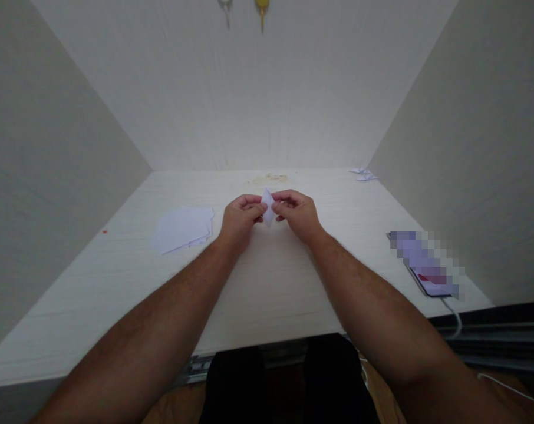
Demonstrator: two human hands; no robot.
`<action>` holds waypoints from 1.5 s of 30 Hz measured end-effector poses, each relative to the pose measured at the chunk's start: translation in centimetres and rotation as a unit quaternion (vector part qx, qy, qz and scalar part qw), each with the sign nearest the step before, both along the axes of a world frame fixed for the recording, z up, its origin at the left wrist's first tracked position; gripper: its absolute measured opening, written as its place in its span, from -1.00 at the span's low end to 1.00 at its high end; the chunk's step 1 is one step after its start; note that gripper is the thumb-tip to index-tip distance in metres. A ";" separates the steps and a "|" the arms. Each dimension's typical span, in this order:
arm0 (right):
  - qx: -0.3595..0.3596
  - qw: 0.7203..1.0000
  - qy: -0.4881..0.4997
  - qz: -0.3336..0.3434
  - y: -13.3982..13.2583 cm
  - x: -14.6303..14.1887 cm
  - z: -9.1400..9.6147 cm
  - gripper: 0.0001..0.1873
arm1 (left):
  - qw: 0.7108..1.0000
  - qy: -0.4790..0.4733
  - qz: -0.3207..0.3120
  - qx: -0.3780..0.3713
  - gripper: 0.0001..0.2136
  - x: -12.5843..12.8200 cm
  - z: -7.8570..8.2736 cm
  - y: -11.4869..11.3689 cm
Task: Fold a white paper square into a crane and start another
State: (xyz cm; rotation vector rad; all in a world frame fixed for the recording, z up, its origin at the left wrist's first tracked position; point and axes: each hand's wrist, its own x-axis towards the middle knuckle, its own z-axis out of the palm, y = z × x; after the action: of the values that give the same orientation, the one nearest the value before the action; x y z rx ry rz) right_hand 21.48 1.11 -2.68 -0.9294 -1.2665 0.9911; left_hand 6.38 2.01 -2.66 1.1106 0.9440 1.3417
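Note:
A small folded piece of white paper [267, 207], pointed at top and bottom like a narrow diamond, is held upright above the middle of the table. My left hand [243, 217] pinches its left edge between thumb and fingers. On the opposite edge, my right hand [297, 213] grips it the same way. The paper's back and some fingertips are hidden. To the left of my left hand lies a loose stack of white paper sheets [183, 228].
Several small folded white papers [363, 174] rest in the table's far right corner. A phone [421, 265] with a white cable [453, 318] lies near the right edge. Panels enclose the white table [276, 294] at the back and both sides.

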 end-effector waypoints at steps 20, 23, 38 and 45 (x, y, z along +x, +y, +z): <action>-0.048 0.998 0.048 -0.005 -0.6 -0.3 0.6 -0.76 | 0.997 -0.058 0.008 -0.055 -0.65 0.5 1.3 -0.8; -0.054 0.997 0.055 -0.012 -0.6 -0.3 0.5 -0.77 | 0.997 -0.058 0.002 -0.050 -0.67 0.4 1.2 -0.8; -0.052 0.997 0.044 -0.025 -0.4 -0.2 0.3 -0.73 | 0.998 -0.054 -0.010 -0.041 -0.64 0.4 0.9 -0.8; -0.060 0.997 0.042 -0.022 -0.6 -0.5 0.4 -0.73 | 1.000 -0.029 -0.004 -0.002 -0.62 0.4 0.6 -0.7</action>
State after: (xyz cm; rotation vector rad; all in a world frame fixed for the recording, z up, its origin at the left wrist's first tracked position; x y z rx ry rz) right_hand 21.02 0.47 -2.27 -0.9941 -1.1218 1.0686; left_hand 6.82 1.29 -2.07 1.0652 0.8982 1.3589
